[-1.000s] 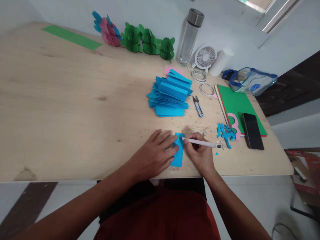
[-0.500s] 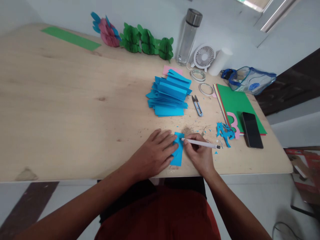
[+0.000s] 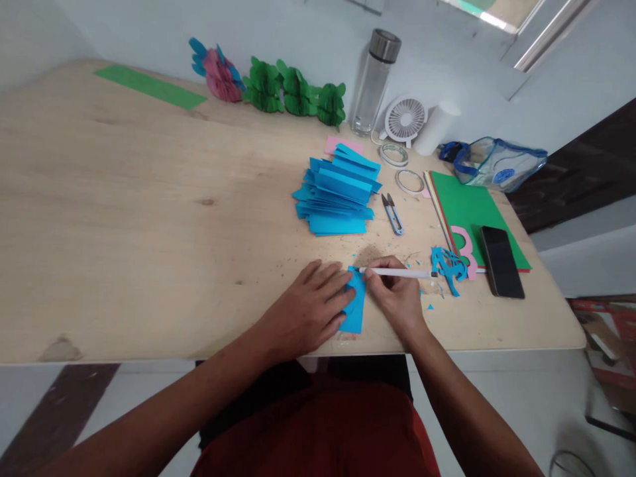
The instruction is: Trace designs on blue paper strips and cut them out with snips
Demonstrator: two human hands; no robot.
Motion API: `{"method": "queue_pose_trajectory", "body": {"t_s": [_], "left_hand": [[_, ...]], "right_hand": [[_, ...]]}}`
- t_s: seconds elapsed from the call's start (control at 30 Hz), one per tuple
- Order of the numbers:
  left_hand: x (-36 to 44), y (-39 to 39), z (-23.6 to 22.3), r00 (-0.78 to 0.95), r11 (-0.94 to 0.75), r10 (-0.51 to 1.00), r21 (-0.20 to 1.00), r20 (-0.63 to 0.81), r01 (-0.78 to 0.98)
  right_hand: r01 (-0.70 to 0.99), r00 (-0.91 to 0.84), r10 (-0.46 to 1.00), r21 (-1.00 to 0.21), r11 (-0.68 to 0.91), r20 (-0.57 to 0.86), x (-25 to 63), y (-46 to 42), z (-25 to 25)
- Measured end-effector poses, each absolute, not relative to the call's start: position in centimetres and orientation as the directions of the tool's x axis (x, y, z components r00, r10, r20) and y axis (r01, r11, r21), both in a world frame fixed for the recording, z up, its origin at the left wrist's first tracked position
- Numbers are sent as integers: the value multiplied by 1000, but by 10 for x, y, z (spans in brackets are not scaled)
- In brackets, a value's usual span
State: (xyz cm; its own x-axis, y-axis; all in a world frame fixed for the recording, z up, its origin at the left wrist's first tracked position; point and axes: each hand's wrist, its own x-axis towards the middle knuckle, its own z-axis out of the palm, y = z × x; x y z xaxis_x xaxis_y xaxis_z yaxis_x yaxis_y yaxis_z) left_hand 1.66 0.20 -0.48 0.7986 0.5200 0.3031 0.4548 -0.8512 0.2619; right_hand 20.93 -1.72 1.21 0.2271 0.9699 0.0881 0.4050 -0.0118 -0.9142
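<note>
I judge the blue slip (image 3: 356, 313) light, creasable and best pinned along its left edge, left hand (image 3: 305, 311) spread over it, right hand (image 3: 400, 301) pinching the pen (image 3: 402, 272).

The left hand (image 3: 311, 310) covers much of the left side of the small blue paper (image 3: 354, 315), so any marks under its fingers are hidden. From here, the right hand (image 3: 397, 295) curls round the pen (image 3: 402, 272), hiding some fingertips; whether the tip touches the paper is too small to tell. The window (image 3: 501, 12) runs out of view at the top, and the red box (image 3: 609, 331) is cut off at the right.
</note>
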Motion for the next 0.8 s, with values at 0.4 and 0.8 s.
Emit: {"method": "queue_pose_trajectory", "body": {"t_s": [0.4,0.8], "left_hand": [[16,4,-4,800,-852,517,278,305,444],[16,3,-6,795,-852,517,275,318,444]], "right_hand": [[425,162,984,-905,-1,75,209,-8,9],[419,160,983,-908,14,89,206,-7,9]]}}
